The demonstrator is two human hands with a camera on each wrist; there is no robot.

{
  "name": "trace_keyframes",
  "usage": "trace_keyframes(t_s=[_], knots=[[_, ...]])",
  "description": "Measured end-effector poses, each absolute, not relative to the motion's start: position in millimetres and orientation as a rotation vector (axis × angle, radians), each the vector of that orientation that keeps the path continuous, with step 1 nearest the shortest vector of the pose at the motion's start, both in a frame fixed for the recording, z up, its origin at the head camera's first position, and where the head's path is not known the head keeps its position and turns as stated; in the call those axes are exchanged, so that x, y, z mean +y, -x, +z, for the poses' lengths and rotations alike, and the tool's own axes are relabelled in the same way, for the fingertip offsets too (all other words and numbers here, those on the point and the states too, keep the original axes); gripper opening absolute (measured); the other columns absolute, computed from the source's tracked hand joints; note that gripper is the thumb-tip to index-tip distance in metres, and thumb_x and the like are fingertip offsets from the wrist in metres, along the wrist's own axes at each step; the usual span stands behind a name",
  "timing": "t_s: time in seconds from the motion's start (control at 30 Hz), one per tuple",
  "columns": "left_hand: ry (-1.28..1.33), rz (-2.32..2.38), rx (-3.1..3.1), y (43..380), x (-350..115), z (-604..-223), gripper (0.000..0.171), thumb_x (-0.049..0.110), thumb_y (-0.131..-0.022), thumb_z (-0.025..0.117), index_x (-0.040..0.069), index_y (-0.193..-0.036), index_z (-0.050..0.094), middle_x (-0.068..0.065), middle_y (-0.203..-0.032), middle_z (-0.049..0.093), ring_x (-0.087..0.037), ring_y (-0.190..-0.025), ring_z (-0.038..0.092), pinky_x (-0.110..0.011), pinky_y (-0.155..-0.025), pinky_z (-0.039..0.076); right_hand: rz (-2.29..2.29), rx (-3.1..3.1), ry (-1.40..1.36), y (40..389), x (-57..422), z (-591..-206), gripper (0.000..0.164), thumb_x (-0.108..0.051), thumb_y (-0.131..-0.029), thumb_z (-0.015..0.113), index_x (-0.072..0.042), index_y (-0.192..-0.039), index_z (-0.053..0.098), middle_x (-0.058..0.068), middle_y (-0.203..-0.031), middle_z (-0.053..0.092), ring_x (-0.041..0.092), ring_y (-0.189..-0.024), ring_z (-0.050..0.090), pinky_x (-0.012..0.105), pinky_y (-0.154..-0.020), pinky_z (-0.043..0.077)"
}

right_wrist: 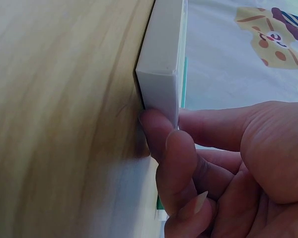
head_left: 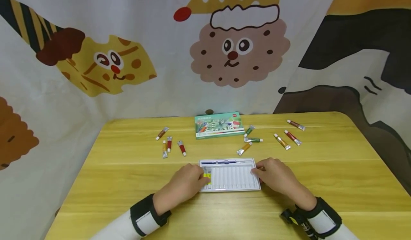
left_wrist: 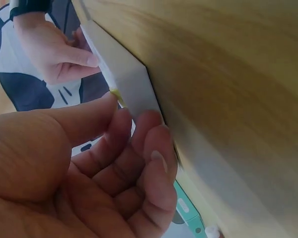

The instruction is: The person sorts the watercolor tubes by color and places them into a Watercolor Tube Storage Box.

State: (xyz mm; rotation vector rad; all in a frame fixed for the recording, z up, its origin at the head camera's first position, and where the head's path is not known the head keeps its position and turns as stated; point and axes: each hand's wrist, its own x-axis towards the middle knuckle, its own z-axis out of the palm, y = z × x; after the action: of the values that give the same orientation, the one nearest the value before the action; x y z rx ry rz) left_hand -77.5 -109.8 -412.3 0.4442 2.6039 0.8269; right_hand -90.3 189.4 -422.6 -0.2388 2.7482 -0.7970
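A white plastic paint tray with a row of slots lies on the table in front of me. My left hand holds its left end, thumb on top beside yellow-labelled paint tubes in the leftmost slots. At the right end, my right hand pinches the rim between thumb and fingers. A blue paintbrush lies in the long groove along the far side. Both wrist views show curled fingers against the tray's side wall, with the thumb over the top edge.
Behind the tray lies a green paint box. Several loose paint tubes are scattered on the wooden table: red and yellow at left, green near the box, yellow and red at right. A printed curtain hangs behind.
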Motion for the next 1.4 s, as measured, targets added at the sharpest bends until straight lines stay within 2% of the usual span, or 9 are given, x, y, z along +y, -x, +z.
trace_keyframes(t_s=[0.5,1.0,1.4], knots=[[-0.435,0.846,2.606,80.1,-106.5,-413.6,0.039,0.022,-0.096,0.079,0.013,-0.064,0.057,0.002,-0.060,0.044,-0.013,-0.054,0.044,-0.025,-0.053,0.033,-0.784,2.769,0.260,90.1,190.1,-423.0,0.016,-0.014,-0.097,0.074,0.000,-0.105,0.079,0.001,-0.084,0.071,0.014,-0.064,0.052,0.028,-0.057,0.038],[-0.360,0.882,2.549,83.9,-107.0,-414.9,0.041,0.029,-0.098,0.077,0.012,-0.064,0.062,0.003,-0.057,0.045,-0.013,-0.049,0.044,-0.025,-0.050,0.032,-0.784,2.757,0.229,89.1,189.5,-422.7,0.017,-0.012,-0.097,0.074,0.001,-0.106,0.079,0.002,-0.088,0.073,0.014,-0.065,0.053,0.028,-0.057,0.038],[-0.354,0.874,2.539,87.6,-109.3,-417.2,0.039,0.027,-0.096,0.079,0.011,-0.064,0.061,0.001,-0.058,0.045,-0.015,-0.050,0.046,-0.026,-0.051,0.032,-0.797,2.734,0.222,89.4,189.0,-421.3,0.020,-0.013,-0.098,0.073,0.002,-0.110,0.078,0.004,-0.091,0.074,0.014,-0.067,0.054,0.028,-0.057,0.038]])
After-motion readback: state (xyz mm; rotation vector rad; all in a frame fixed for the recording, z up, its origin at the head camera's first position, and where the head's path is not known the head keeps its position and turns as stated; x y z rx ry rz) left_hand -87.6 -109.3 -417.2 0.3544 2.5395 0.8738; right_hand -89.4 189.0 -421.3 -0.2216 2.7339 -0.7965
